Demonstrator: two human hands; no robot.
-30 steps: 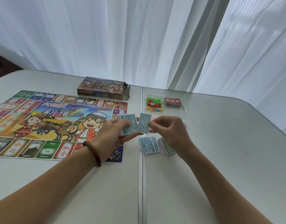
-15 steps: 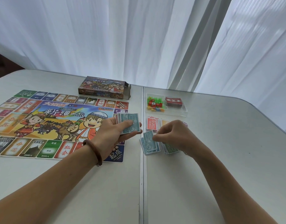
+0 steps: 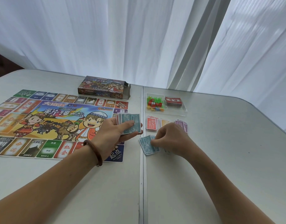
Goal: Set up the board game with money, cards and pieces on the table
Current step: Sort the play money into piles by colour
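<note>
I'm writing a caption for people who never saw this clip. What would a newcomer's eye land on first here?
The bright cartoon-printed paper game board spread over the left of the white table grabs attention first. At centre, the left hand grips a stack of teal 1000 paper notes while the right hand touches a teal note pile on the table. Behind them sits a clear plastic tray of coloured pieces.

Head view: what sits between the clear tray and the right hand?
Head view: three money piles in a row lie between the clear tray and the right hand: red pile, yellow pile, purple pile.
</note>
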